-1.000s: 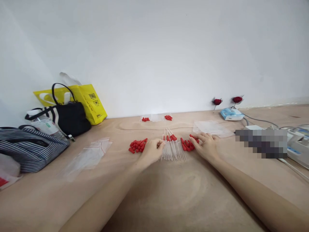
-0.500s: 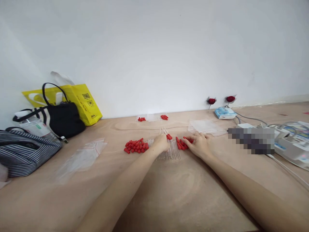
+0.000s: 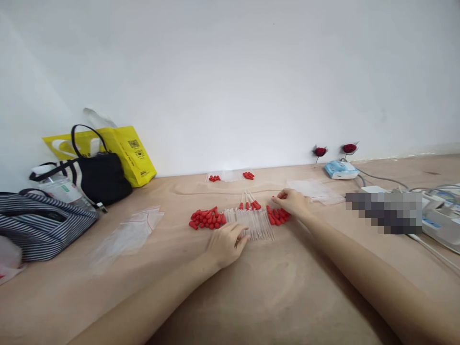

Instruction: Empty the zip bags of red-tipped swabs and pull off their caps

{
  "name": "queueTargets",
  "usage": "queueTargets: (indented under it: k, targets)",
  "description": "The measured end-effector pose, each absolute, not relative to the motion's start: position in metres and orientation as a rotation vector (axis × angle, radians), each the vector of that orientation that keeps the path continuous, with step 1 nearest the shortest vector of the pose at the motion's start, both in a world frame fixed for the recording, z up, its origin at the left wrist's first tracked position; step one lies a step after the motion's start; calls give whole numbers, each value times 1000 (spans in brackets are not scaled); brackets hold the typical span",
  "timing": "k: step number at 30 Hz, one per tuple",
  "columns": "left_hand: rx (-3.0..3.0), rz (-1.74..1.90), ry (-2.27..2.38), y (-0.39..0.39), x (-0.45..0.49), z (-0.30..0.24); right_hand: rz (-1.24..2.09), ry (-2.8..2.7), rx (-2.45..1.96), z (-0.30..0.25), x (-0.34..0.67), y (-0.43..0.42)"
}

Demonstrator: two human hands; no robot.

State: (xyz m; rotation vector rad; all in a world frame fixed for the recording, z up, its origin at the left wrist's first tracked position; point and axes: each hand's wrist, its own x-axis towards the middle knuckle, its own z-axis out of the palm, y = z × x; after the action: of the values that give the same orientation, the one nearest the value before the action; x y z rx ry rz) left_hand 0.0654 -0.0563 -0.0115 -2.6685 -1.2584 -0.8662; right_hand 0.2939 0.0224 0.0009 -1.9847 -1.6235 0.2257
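Observation:
A row of clear glass tubes [image 3: 253, 224] lies on the wooden table [image 3: 273, 287], a few with red rubber caps at their far ends. Loose red caps lie in two piles, one on the left [image 3: 207, 218] and one on the right [image 3: 278, 215]. My left hand [image 3: 226, 244] rests at the near end of the tubes with its fingers curled, pinching one clear tube. My right hand [image 3: 292, 201] sits over the right pile, fingers pinched on a red cap.
Clear zip bags [image 3: 129, 232] lie at the left and at the back right [image 3: 312, 190]. A striped bag [image 3: 43, 223], a black handbag [image 3: 102, 175] and a yellow bag [image 3: 131, 151] stand at the far left. Two small bags of caps [image 3: 232, 176] lie by the wall. Cables and devices [image 3: 427, 211] fill the right.
My left hand has drawn back from the tubes' far ends to their near ends. My right hand has lifted from the right pile and moved slightly away, pinching a cap.

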Motion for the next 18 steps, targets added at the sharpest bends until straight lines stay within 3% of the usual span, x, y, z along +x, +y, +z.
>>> queueTargets:
  k: [6,18]
  targets:
    - [-2644,-1059,-1144,-71,42,-16,199,-1719,-2071,-8,296,37]
    - [-2661,-1083,-1198,-69,42,-14,47,-1951,-1927,5,236,22]
